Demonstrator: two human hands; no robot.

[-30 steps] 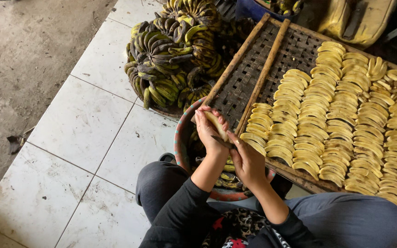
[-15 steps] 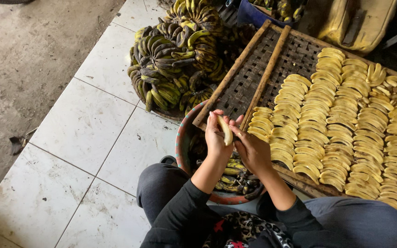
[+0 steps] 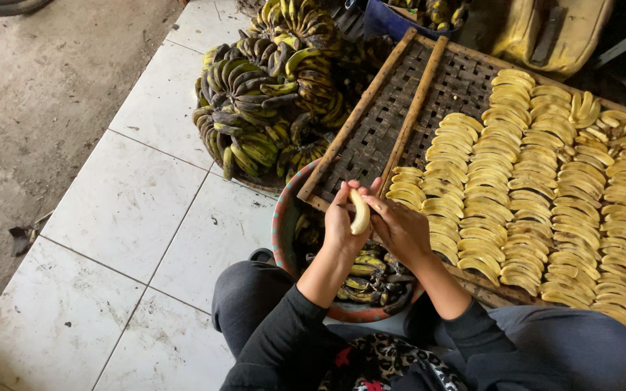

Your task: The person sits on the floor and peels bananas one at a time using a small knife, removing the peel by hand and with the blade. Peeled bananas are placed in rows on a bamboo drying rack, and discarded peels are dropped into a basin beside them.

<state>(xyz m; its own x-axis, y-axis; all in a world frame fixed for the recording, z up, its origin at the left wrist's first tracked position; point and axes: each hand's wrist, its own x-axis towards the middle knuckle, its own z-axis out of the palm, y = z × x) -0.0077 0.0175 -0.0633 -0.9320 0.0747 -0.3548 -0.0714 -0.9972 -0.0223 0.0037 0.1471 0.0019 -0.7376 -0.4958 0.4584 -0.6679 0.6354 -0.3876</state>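
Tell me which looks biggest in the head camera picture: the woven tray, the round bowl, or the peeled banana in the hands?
1. Woven tray, the biggest by far.
2. Round bowl, partly hidden under the tray.
3. Peeled banana, the smallest, held between left hand and right hand.

- Your clearest room is the white tiled floor [image 3: 124, 210] to your left.
- Ahead, the pile of green-black bananas [image 3: 269, 94] blocks reach.
- To your right, rows of peeled bananas [image 3: 537, 181] cover the woven rack [image 3: 371, 145]; only its near-left corner seems bare.
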